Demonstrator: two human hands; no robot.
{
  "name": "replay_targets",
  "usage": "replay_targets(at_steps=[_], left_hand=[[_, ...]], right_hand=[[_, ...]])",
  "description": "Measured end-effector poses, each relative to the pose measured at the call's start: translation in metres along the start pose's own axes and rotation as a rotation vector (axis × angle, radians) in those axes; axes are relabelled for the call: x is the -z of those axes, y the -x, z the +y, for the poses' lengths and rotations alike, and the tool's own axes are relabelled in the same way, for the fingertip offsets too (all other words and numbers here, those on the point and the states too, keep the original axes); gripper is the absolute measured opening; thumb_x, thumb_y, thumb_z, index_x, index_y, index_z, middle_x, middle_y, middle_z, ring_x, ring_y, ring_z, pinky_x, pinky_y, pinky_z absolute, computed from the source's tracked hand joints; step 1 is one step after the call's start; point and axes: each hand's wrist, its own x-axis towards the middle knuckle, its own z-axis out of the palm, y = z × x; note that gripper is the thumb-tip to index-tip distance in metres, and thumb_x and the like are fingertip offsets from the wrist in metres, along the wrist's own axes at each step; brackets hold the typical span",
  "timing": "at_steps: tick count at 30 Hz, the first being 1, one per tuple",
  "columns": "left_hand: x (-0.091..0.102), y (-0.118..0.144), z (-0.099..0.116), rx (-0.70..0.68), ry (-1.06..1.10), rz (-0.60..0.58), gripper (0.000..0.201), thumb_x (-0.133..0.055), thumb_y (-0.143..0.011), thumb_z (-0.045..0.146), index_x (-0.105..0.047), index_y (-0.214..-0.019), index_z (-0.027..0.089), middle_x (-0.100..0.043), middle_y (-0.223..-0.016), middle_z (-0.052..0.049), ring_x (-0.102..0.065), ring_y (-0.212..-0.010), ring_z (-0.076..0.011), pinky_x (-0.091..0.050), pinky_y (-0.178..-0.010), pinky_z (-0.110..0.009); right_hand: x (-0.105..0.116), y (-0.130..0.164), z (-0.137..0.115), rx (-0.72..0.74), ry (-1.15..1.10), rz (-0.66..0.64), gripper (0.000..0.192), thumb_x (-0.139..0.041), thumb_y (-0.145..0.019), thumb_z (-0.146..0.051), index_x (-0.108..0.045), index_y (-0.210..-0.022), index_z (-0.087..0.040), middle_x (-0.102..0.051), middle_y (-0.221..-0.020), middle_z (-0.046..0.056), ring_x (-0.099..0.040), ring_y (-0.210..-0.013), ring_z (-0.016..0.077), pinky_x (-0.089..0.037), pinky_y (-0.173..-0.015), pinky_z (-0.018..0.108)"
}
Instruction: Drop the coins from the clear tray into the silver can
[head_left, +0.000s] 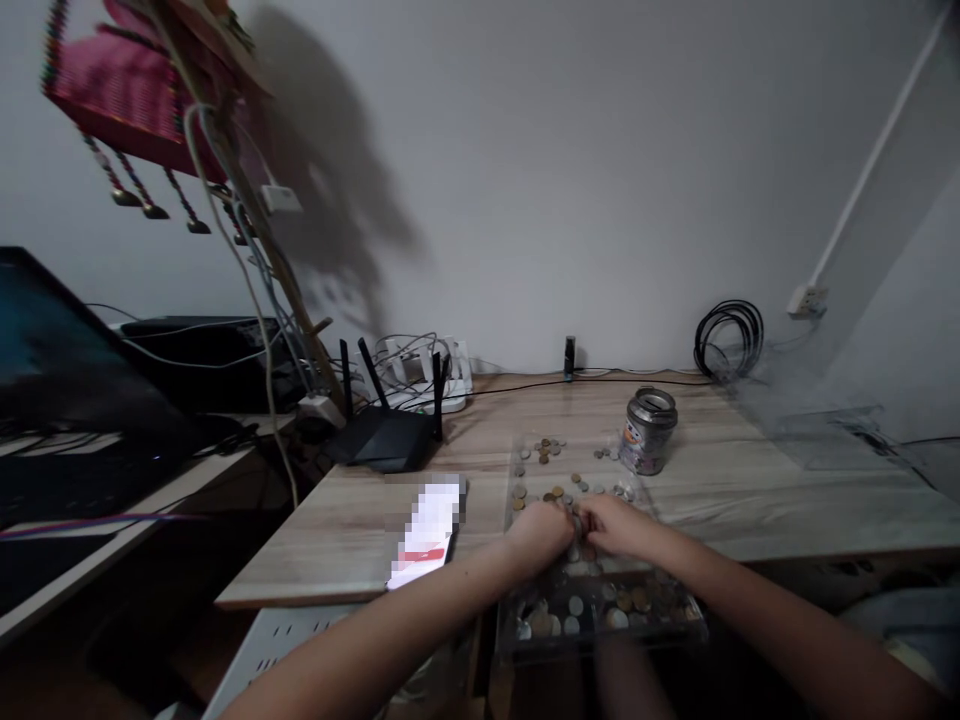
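Note:
My left hand (544, 532) and my right hand (609, 524) meet over a clear plastic tray (600, 648) at the table's front edge. Fingers curl inward on both hands, close together, and what they pinch is hidden or too small to name. Silver-grey coins (575, 548) show in the gap between them. Loose gold and silver coins (557, 493) lie scattered beyond my hands. Nearer me, the tray's front compartments hold several more coins (616, 618). Behind my right hand stands a round metal coin tin (648, 432) with a cartoon picture and a slotted lid.
To the left lie a lit phone (427, 530) and a black router (386, 437) with upright antennas. A white router (431, 385) with tangled cables sits behind. A small dark bottle (569, 358) and coiled black cable (729, 340) are by the wall. A laptop (75, 370) stands far left.

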Motion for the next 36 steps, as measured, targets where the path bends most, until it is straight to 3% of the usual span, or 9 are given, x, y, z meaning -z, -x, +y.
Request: replay_targets(at_steps=[4,6,8,15,20,23,28,31,36], left_hand=[[-0.002,-0.006,-0.002,-0.013,0.005,0.034,0.026,-0.043,-0.081,0.004,-0.063,-0.097,0.006,-0.066,-0.086,-0.018,-0.065,-0.077,-0.0244,-0.049,-0.056,-0.030],[-0.007,-0.010,-0.001,-0.007,-0.006,0.054,0.024,-0.045,-0.079,0.003,-0.065,-0.093,0.006,-0.066,-0.086,-0.019,-0.065,-0.076,-0.0246,-0.048,-0.055,-0.030],[-0.011,-0.014,0.001,-0.001,-0.023,0.053,0.022,-0.048,-0.077,0.003,-0.067,-0.086,0.007,-0.066,-0.086,-0.020,-0.064,-0.075,-0.0248,-0.047,-0.053,-0.029],[-0.011,-0.019,0.003,-0.052,-0.059,0.017,0.023,-0.047,-0.078,0.003,-0.068,-0.085,0.009,-0.067,-0.087,-0.018,-0.064,-0.074,-0.0225,-0.048,-0.057,-0.029],[-0.007,-0.018,-0.005,-0.014,0.006,0.028,0.026,-0.044,-0.079,0.003,-0.065,-0.092,0.007,-0.067,-0.089,-0.018,-0.065,-0.080,-0.0237,-0.050,-0.063,-0.031],[-0.007,-0.017,-0.011,0.027,0.066,0.030,0.027,-0.042,-0.079,0.003,-0.065,-0.092,0.008,-0.068,-0.090,-0.018,-0.065,-0.081,-0.0244,-0.051,-0.066,-0.032],[-0.008,-0.013,-0.020,0.092,0.143,0.047,0.022,-0.047,-0.078,0.009,-0.065,-0.089,0.010,-0.068,-0.086,-0.015,-0.066,-0.078,-0.0235,-0.051,-0.070,-0.031],[-0.009,-0.013,-0.025,0.170,0.284,0.105,0.022,-0.049,-0.075,0.012,-0.065,-0.091,0.012,-0.068,-0.089,-0.014,-0.065,-0.081,-0.0226,-0.049,-0.073,-0.029],[-0.014,-0.022,-0.040,0.194,0.538,0.066,0.029,-0.053,-0.068,0.014,-0.065,-0.094,0.014,-0.068,-0.094,-0.011,-0.063,-0.085,-0.0211,-0.047,-0.070,-0.026]], right_hand=[[0.032,0.005,0.015,-0.151,0.076,0.262,0.028,-0.046,-0.086,-0.034,-0.065,-0.101,-0.019,-0.066,-0.093,0.006,-0.059,-0.084,0.0190,-0.045,-0.070,0.028],[0.056,0.001,0.025,-0.273,0.156,0.456,0.026,-0.049,-0.082,-0.032,-0.067,-0.096,-0.019,-0.068,-0.088,0.006,-0.059,-0.081,0.0183,-0.043,-0.067,0.027],[0.076,-0.008,0.035,-0.382,0.248,0.550,0.020,-0.055,-0.075,-0.028,-0.069,-0.085,-0.019,-0.069,-0.084,0.005,-0.060,-0.077,0.0169,-0.041,-0.063,0.024],[0.080,-0.032,0.047,-0.502,0.474,0.489,0.020,-0.055,-0.070,-0.021,-0.071,-0.081,-0.024,-0.070,-0.089,0.006,-0.061,-0.079,0.0188,-0.039,-0.062,0.026],[0.082,-0.026,0.035,-0.521,0.481,0.431,0.020,-0.056,-0.073,-0.026,-0.072,-0.085,-0.024,-0.069,-0.092,0.007,-0.060,-0.084,0.0207,-0.040,-0.065,0.027],[0.061,-0.013,0.015,-0.351,0.493,0.451,0.028,-0.046,-0.083,-0.031,-0.070,-0.095,-0.022,-0.068,-0.096,0.009,-0.059,-0.089,0.0204,-0.040,-0.069,0.027],[-0.018,0.004,0.001,-0.013,0.444,-0.010,0.023,-0.055,-0.079,-0.027,-0.069,-0.095,-0.018,-0.067,-0.096,0.009,-0.057,-0.096,0.0216,-0.038,-0.079,0.028],[-0.048,0.003,0.012,0.015,0.430,-0.046,0.025,-0.060,-0.075,-0.026,-0.067,-0.097,-0.016,-0.066,-0.100,0.010,-0.054,-0.100,0.0230,-0.037,-0.083,0.030],[-0.052,-0.004,0.022,-0.067,0.309,-0.054,0.014,-0.060,-0.073,-0.021,-0.065,-0.084,-0.015,-0.066,-0.088,0.007,-0.058,-0.085,0.0187,-0.038,-0.073,0.026]])
